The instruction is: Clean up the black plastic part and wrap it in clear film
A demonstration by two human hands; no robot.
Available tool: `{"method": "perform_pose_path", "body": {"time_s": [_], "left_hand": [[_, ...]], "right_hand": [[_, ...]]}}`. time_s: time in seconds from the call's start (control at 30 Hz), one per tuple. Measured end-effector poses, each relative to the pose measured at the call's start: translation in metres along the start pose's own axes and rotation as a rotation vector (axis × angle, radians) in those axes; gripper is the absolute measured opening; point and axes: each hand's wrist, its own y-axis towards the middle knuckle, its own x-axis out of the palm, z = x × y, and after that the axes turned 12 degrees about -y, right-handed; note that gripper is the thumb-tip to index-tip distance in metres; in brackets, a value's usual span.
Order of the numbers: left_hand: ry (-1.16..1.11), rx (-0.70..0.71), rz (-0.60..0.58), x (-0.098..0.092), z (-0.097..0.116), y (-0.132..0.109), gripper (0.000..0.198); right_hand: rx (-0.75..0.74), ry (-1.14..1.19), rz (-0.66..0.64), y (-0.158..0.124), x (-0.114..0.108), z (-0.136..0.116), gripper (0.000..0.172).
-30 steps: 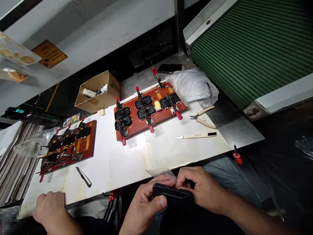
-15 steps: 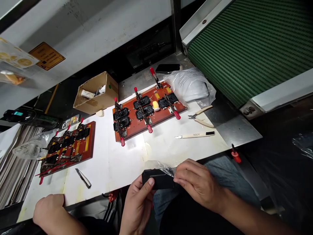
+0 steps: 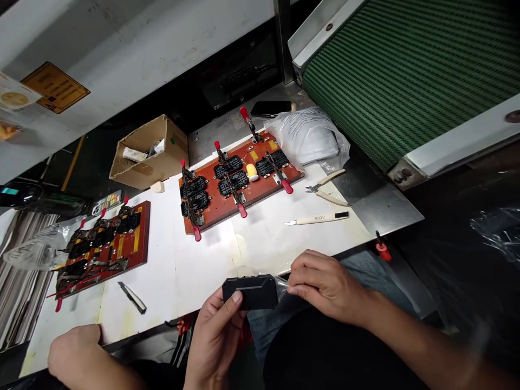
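Observation:
My left hand (image 3: 217, 327) grips a flat black plastic case (image 3: 254, 293) by its left end, thumb pressed on the upper face. The case is held above the table's front edge, over my lap. To its right, my right hand (image 3: 320, 284) is closed in a pinch on a piece of clear plastic film (image 3: 281, 283). The film runs from the case's right end to my fingertips. How far it extends behind the case is hidden.
Red-handled clamps hold black parts on a brown fixture board (image 3: 219, 214); a second board (image 3: 140, 238) sits left. Nippers (image 3: 327, 187), a craft knife (image 3: 317, 219) and a cutter (image 3: 132, 297) lie around. A cardboard box (image 3: 174, 149) stands behind. Another person's hand (image 3: 75, 346) is lower left.
More of the black case's face and its right end now show, with the film drawn off toward the right. The whole view has shifted slightly.

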Motion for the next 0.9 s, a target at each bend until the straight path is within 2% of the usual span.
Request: {"method": "perform_pose_path", "body": {"time_s": [0.17, 0.23, 0.3, 0.43, 0.63, 0.73, 0.8, 0.9], "left_hand": [[0.064, -0.026, 0.013, -0.003, -0.002, 0.002, 0.029], [0.071, -0.036, 0.013, -0.001, -0.004, 0.002, 0.029], [0.072, -0.040, 0.008, 0.003, -0.007, 0.003, 0.026], [0.007, 0.016, 0.035, 0.016, -0.015, 0.004, 0.019], [-0.220, 0.093, 0.224, 0.032, -0.027, 0.005, 0.021], [-0.161, 0.172, 0.276, 0.036, -0.030, 0.002, 0.020], [-0.081, 0.214, 0.277, 0.040, -0.032, -0.003, 0.021], [0.084, 0.193, 0.185, 0.047, -0.033, -0.012, 0.036]], "right_hand": [[0.274, 0.249, 0.045, -0.001, 0.003, -0.007, 0.005], [0.239, 0.251, 0.020, -0.002, 0.003, -0.008, 0.004], [0.134, 0.192, -0.004, -0.003, 0.006, -0.010, 0.003], [0.016, 0.034, 0.021, -0.006, 0.022, -0.019, 0.007], [0.112, -0.039, 0.101, -0.013, 0.048, -0.030, 0.006], [0.121, 0.026, 0.097, -0.012, 0.054, -0.033, 0.005], [0.179, 0.130, 0.105, -0.009, 0.053, -0.036, 0.006], [0.294, 0.253, 0.160, -0.003, 0.044, -0.040, 0.008]]}}
